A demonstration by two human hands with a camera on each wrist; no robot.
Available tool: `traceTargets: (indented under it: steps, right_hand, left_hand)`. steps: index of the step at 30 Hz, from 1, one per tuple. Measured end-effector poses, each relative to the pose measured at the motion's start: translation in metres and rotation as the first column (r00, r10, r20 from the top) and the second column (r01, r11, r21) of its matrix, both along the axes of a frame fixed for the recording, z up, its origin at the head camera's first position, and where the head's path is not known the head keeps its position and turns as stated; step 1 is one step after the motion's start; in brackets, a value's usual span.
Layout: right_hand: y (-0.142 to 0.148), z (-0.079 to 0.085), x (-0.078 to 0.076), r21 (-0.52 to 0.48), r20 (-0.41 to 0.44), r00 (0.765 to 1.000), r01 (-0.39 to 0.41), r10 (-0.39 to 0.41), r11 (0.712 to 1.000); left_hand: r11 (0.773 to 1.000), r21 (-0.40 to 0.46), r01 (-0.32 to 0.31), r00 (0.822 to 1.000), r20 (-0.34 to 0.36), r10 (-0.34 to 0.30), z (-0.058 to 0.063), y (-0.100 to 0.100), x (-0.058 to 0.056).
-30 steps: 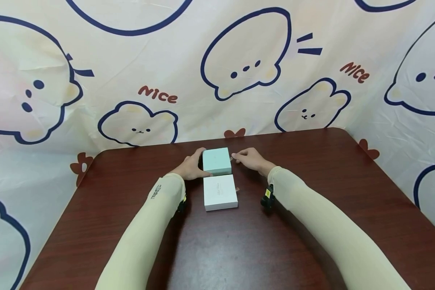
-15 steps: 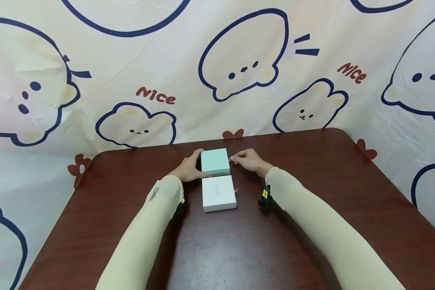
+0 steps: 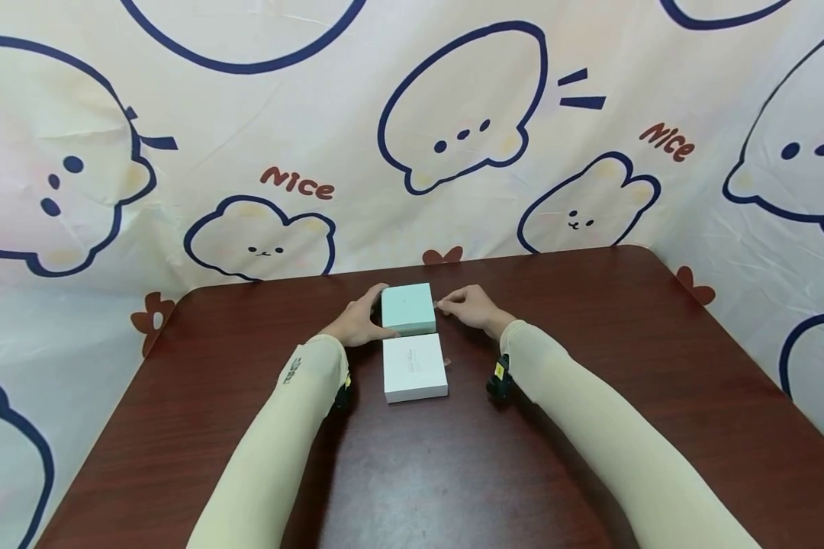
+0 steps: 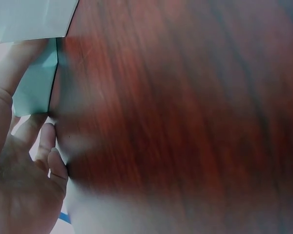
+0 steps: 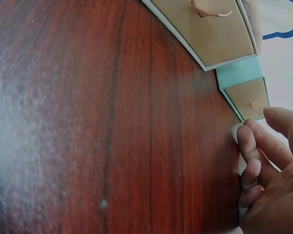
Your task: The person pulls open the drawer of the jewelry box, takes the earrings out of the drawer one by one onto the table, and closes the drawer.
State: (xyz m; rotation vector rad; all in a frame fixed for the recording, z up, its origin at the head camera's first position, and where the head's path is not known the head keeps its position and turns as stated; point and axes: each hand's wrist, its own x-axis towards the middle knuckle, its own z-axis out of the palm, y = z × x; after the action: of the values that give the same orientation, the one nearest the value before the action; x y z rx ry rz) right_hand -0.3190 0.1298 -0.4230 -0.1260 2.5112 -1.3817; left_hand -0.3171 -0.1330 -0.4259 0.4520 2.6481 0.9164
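right sleeve (image 3: 590,419) edged slightly inward; both boxes stayed put. mint-green drawer box (image 3: 408,306), tan drawer front (image 5: 245,96), thin ribbon pull (image 5: 254,108); lies just beyond white drawer box (image 3: 414,367), lettered on top. left hand (image 3: 357,320) grasps mint-green drawer box, thumb near side. right hand (image 3: 475,306) at ribbon pull; cannot tell if pinched. glossy reddish-brown wood-grain tabletop (image 3: 419,473). cartoon-print cloth (image 3: 384,221) around, "nice" lettering.

Both arms (image 3: 268,442) reach toward the mint box (image 3: 408,306); the left hand (image 3: 358,319) grips its left side, thumb (image 3: 384,333) along its near edge; the right hand (image 3: 474,306) pinches just beside its right.
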Motion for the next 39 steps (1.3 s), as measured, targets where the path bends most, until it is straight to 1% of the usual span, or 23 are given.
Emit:
traceTargets:
  steps: [5, 11, 16, 23, 30, 35, 39]
  right_hand:
    - [-0.002, 0.001, -0.001, 0.004, 0.000, 1.000, 0.013, -0.013, 1.000]
    - [-0.004, -0.001, -0.003, 0.019, -0.005, 1.000, 0.024, -0.024, 1.000]
    - [-0.006, -0.002, -0.003, 0.017, -0.008, 0.999, 0.048, -0.048, 0.999]
    - [-0.009, -0.006, -0.002, 0.006, -0.024, 0.997, 0.069, -0.069, 0.998]
    - [-0.013, -0.008, 0.000, 0.014, -0.027, 0.995, 0.098, -0.097, 0.995]
    - [-0.015, -0.006, 0.002, 0.030, -0.029, 0.992, 0.127, -0.126, 0.992]
    - [-0.015, -0.005, 0.003, 0.040, -0.032, 0.991, 0.134, -0.133, 0.990]
  left_hand:
    - [1.000, 0.022, 0.011, 1.000, -0.005, -0.011, 0.002, -0.001, 0.000]
    - [0.999, 0.041, -0.001, 1.000, 0.006, 0.001, 0.005, -0.001, 0.002]
    - [0.999, 0.046, -0.002, 1.000, 0.005, 0.002, 0.004, -0.001, 0.002]
    - [0.997, 0.080, -0.007, 1.000, 0.013, 0.006, 0.001, -0.003, 0.003]
    - [0.997, 0.074, -0.005, 0.999, 0.034, 0.002, 0.000, -0.005, 0.003]
    - [0.998, 0.058, -0.017, 0.999, 0.045, 0.014, 0.003, -0.003, 0.006]
    - [0.999, 0.044, -0.017, 0.999, 0.045, 0.015, 0.005, -0.001, 0.007]
